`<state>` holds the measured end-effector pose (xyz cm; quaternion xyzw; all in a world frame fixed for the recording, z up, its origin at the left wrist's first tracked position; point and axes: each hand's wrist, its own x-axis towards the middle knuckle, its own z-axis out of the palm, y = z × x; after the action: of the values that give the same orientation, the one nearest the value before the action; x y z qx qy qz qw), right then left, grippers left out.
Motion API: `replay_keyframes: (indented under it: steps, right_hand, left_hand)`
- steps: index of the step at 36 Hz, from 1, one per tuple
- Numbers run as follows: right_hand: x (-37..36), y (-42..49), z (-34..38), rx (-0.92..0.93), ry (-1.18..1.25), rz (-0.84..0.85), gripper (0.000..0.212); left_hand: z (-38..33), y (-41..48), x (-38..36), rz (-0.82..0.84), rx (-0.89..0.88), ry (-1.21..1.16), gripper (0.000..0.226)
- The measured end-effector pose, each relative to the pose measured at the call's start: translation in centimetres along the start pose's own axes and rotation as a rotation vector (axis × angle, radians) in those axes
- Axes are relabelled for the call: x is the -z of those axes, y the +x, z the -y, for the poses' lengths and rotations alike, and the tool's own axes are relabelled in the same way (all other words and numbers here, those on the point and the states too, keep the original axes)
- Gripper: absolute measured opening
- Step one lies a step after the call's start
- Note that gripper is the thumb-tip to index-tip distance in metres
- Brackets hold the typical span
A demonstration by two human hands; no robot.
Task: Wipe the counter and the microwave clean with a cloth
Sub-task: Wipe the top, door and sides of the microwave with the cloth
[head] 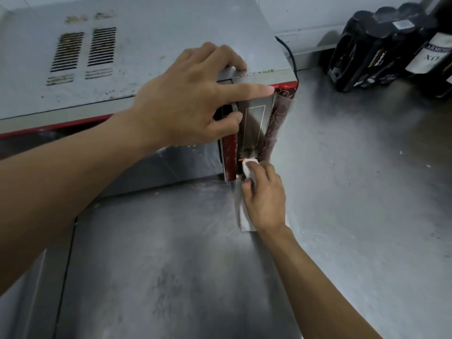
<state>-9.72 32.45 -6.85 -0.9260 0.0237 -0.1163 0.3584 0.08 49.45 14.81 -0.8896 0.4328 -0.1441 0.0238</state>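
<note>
1. Right hand point(265, 199) is low at the front right corner of the grey-topped, red-trimmed microwave point(146, 45). Its fingers are curled round a white cloth point(249, 167), pressing a wad of it against the bottom of the silver control panel point(255, 123), while the loose end trails under the palm onto the counter.
2. Left hand point(186, 104) steadies things up top. Its fingers are hooked over the upper edge of the door point(230, 162), which looks slightly ajar, with the thumb on its front edge and the index finger straight along the red trim.
3. So the job in hand is the panel's lower end, the seam beside the door.
4. Progress, as I judge it, is partial at best. The microwave's top shows brown specks and grime around the vent slots point(83, 50), so that surface looks unwiped.
5. The stainless steel counter point(354, 192) carries whitish smears and crumbs toward its right side, so it needs a pass too.
6. The dark shrink-wrapped pack point(371, 50) at the back right corner may need wiping around.
</note>
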Motion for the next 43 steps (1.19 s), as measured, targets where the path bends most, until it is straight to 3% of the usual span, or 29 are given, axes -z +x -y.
replay_keyframes:
  steps: [4, 10, 15, 21, 26, 32, 43]
  right_hand:
    - [0.7, -2.1, -0.7, 0.079, -0.155, 0.142, 0.042]
    - [1.0, -1.8, -1.4, -0.067, 0.114, -0.122, 0.033]
    - [-0.3, 0.2, -0.5, 0.006, 0.109, -0.107, 0.034]
    - [0.3, 0.7, -0.2, -0.044, 0.064, -0.029, 0.042]
    - [1.3, -1.8, -0.7, -0.093, 0.058, 0.000, 0.034]
    - [0.6, -1.6, 0.1, -0.037, 0.086, -0.127, 0.035]
    - [0.6, -2.4, -0.8, 0.055, -0.214, 0.123, 0.041]
  left_hand:
    - [0.0, 0.0, 0.1, 0.003, -0.002, -0.005, 0.053]
    - [0.1, 0.0, 0.0, 0.000, -0.006, -0.010, 0.052]
    - [0.1, -0.1, -0.2, -0.009, -0.004, 0.002, 0.052]
    - [0.0, 0.1, -0.1, -0.011, -0.008, 0.004, 0.052]
    - [0.0, 0.0, 0.1, 0.012, 0.001, -0.010, 0.052]
    - [-0.1, 0.0, 0.1, 0.017, 0.007, -0.010, 0.052]
    - [-0.1, 0.0, 0.2, 0.020, 0.010, -0.008, 0.052]
